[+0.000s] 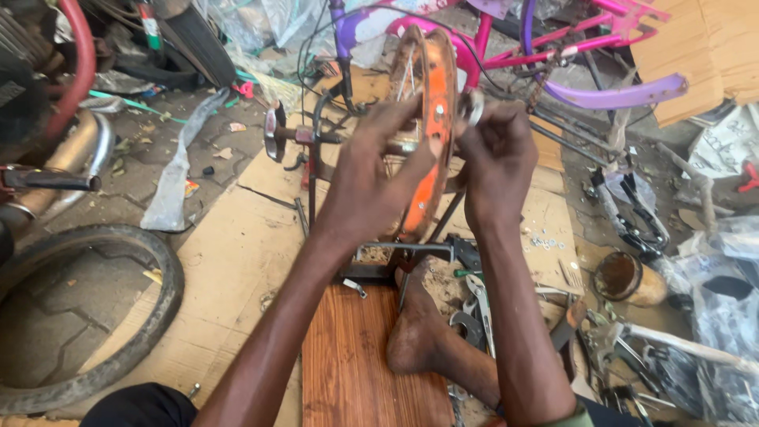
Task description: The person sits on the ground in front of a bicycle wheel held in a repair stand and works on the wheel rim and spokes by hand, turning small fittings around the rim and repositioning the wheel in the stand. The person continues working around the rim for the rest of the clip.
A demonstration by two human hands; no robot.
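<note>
Daylight falls on a paved floor [95, 166] strewn with scraps and flattened cardboard [237, 261]. A wooden board [356, 364] lies on it, a worn tyre [118, 316] at the left, a pink and purple bicycle frame [553, 47] behind, and loose tools [478, 304] scattered at the right.

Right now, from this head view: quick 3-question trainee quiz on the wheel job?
1. True or false: both hands touch the orange rim.
2. Which lies on the ground at the person's left? A) black tyre B) blue bucket C) red helmet
3. Fill in: the bare foot rests beside a ____ board.

Key:
1. True. The left hand and right hand grip the rim on its stand.
2. A, the tyre.
3. Wooden; the board is reddish brown.
</note>
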